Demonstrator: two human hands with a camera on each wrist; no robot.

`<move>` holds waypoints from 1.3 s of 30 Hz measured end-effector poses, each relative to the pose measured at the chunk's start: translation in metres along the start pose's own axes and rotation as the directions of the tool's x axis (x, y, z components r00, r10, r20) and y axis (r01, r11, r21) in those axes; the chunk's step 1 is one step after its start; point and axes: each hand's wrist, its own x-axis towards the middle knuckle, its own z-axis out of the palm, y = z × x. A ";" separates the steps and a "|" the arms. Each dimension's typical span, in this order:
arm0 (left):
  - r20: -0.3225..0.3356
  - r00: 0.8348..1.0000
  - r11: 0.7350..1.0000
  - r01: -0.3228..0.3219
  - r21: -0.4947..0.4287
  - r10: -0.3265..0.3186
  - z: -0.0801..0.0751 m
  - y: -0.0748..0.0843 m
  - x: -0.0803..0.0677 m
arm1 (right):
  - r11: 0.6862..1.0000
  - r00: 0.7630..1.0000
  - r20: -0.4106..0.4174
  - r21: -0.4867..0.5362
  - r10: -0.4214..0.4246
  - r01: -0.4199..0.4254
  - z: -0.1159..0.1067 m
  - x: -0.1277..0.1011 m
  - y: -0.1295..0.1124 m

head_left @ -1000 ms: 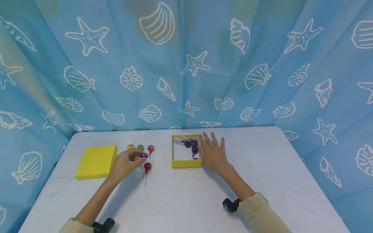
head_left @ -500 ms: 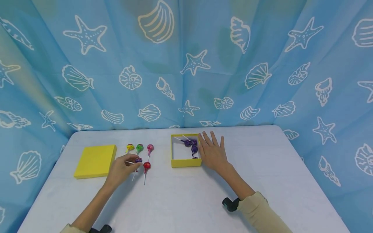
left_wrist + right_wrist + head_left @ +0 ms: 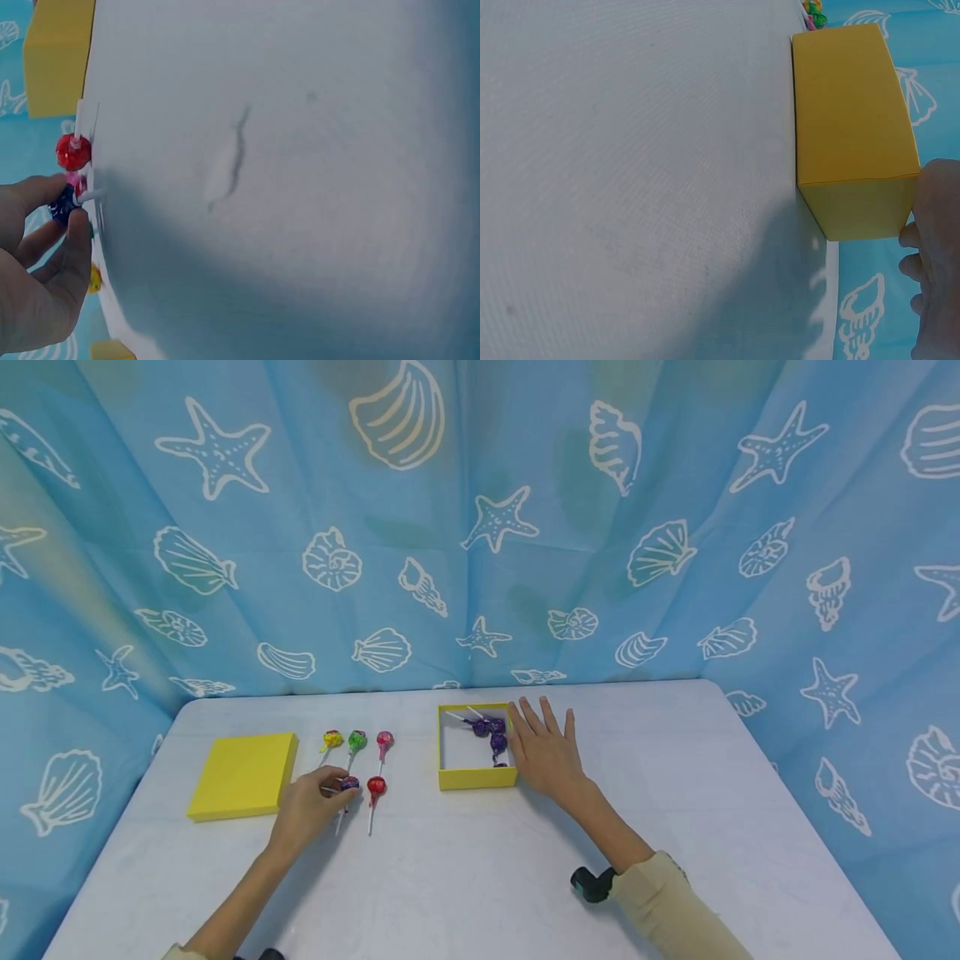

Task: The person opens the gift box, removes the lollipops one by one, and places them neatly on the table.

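My left hand [image 3: 311, 806] pinches a purple lollipop [image 3: 349, 783] low over the white table [image 3: 480, 877], beside a red lollipop [image 3: 376, 787]; the left wrist view shows the same purple lollipop [image 3: 64, 204] between thumb and fingers, with the red one [image 3: 73, 151] lying next to it. Behind them lie yellow [image 3: 331, 739], green [image 3: 357, 740] and pink [image 3: 384, 740] lollipops in a row. My right hand [image 3: 546, 753] rests flat, fingers straight, against the right side of an open yellow box [image 3: 476, 777] that holds several purple lollipops [image 3: 491, 735]. The right wrist view shows the box wall [image 3: 851, 127].
A flat yellow lid [image 3: 240, 764] lies on the table to the left of the lollipops. A blue curtain [image 3: 480, 527] printed with shells and starfish hangs behind and at both sides. Small black devices sit at both wrists.
My left hand has drawn back toward me and down with the purple lollipop, from above the row to beside the red one. The right hand has stayed put.
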 end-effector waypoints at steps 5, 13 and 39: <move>-0.015 1.000 1.000 -0.007 0.007 0.007 0.003 -0.001 0.001 | 1.000 1.000 0.001 -0.003 0.002 -0.002 0.000 0.000 0.001; -0.015 1.000 1.000 -0.014 0.013 0.015 0.008 -0.004 0.003 | 1.000 1.000 0.002 0.004 0.001 -0.001 0.002 0.000 0.001; -0.028 0.999 0.998 -0.018 0.052 0.020 0.010 -0.009 0.009 | 1.000 1.000 0.006 0.008 -0.006 0.006 0.000 -0.001 0.001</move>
